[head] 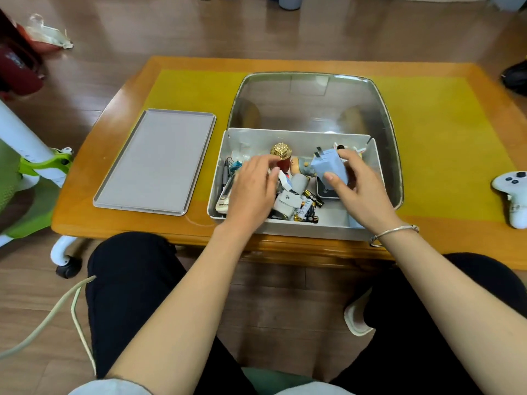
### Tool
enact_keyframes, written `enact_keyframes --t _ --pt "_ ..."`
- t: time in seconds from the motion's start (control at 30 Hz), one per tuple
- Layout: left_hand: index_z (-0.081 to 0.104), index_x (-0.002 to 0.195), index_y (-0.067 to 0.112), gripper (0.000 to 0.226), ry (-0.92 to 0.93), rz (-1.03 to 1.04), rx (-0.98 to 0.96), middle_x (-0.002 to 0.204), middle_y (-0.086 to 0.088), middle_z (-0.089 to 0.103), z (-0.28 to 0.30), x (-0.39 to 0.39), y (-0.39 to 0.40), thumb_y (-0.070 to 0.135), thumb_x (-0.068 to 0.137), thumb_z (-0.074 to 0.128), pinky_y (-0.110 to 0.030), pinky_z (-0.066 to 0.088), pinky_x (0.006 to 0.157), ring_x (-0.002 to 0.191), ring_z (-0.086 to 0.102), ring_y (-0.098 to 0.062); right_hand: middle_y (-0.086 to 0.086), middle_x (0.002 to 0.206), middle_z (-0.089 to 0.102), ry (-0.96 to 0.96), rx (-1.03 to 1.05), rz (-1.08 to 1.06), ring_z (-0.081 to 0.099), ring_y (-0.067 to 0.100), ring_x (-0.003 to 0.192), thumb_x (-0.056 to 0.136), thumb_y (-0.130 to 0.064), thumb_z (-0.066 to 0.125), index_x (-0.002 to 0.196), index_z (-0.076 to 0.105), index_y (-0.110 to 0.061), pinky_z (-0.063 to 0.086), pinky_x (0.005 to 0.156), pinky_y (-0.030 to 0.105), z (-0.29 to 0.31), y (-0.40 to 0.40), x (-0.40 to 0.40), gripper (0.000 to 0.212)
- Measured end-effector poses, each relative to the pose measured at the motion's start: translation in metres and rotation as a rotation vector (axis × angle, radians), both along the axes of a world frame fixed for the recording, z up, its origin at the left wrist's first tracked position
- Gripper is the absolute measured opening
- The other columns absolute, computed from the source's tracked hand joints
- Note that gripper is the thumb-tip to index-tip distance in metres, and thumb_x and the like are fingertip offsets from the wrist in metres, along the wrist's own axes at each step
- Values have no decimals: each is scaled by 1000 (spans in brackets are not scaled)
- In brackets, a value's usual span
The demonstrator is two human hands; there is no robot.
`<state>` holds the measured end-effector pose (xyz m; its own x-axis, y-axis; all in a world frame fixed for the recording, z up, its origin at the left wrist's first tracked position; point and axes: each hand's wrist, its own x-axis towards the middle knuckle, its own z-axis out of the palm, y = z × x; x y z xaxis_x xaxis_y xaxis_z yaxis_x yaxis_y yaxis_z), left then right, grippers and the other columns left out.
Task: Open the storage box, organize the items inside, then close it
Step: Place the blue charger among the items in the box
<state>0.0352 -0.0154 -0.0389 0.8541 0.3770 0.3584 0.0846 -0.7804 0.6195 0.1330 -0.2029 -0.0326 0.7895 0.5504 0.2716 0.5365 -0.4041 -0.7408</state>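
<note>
Your right hand (360, 185) grips the blue charger (330, 166) over the open box (296, 178) on the near table edge, your left hand (252, 186) reaches loose-fingered toward the red bottle (283, 158), and a bump could topple it onto the batteries (309, 208)

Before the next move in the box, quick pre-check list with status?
1. Lid off and out of the way: ok. The lid lies flat on the table, left of the storage box.
2. Right hand grip: ok. It holds the blue charger raised above the other items.
3. Left hand free: ok. Its fingers are straight over the clutter, by the red bottle.
4. Free floor for the charger: cannot tell. Only a bare patch at the front right shows.
5. Loose batteries: not ok, scattered.
6. Items under the left hand: cannot tell, hidden.
</note>
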Motion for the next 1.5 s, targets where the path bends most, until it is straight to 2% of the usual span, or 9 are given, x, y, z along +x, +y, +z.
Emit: enact_keyframes --t 0.13,0.23,0.43,0.57,0.7,0.93,1.1,1.3,1.5 --pt "49 133 25 41 255 -262 120 135 2 50 -11 15 -12 34 94 55 -40 29 104 127 38 -19 6 112 62 -30 -11 -170 56 18 93 93 -41 44 127 50 -15 40 76 26 -9 -11 -1 43" --pt "50 133 32 51 359 -423 350 138 3 47 -14 35 -23 52 86 60 -41 21 107 131 32 -20 5 111 62 -14 53 -235 55 15 93 94 -38 43 125 52 -13 38 77 23 -12 -14 -2 42" --pt "64 115 37 29 533 -752 634 119 4 57 -13 67 -44 43 87 61 -36 26 102 114 44 -20 6 117 60 30 100 -288 55 17 100 97 -32 45 126 50 -11 41 79 23 -18 -15 -2 36" --pt "70 92 32 11 591 -706 692 115 5 57 -12 68 -38 36 84 64 -35 25 98 107 42 -21 8 119 59 31 49 -283 54 19 102 98 -28 46 128 49 -10 39 79 22 -20 -16 -2 35" --pt "72 102 29 19 661 -552 748 125 2 51 -11 63 -27 32 87 60 -48 14 113 121 36 -27 7 115 59 21 58 -276 53 16 98 98 -28 46 126 50 -11 40 78 23 -20 -17 -3 33" --pt "68 114 27 28 623 -503 772 126 -2 53 -11 57 -12 21 93 50 -38 26 106 117 41 -28 6 112 59 18 67 -268 55 19 99 98 -31 45 125 50 -13 50 81 39 -19 -17 -6 33" --pt "66 114 31 25 595 -540 694 126 1 55 -11 51 -8 33 93 51 -38 18 111 120 40 -27 6 113 58 -4 60 -257 54 16 98 98 -33 44 127 48 -13 47 78 28 -21 -17 -6 35" --pt "66 116 24 33 560 -542 625 118 -2 61 -12 51 -16 40 97 45 -37 27 100 114 45 -26 5 116 57 25 75 -272 54 19 100 95 -31 51 127 46 -15 49 83 34 -22 -16 -3 36" --pt "67 110 12 30 422 -466 417 107 -7 65 -7 48 -19 25 99 43 -41 39 92 104 51 -27 5 118 56 28 69 -241 54 20 101 90 -24 60 121 44 -14 47 81 30 -26 -16 -1 37"
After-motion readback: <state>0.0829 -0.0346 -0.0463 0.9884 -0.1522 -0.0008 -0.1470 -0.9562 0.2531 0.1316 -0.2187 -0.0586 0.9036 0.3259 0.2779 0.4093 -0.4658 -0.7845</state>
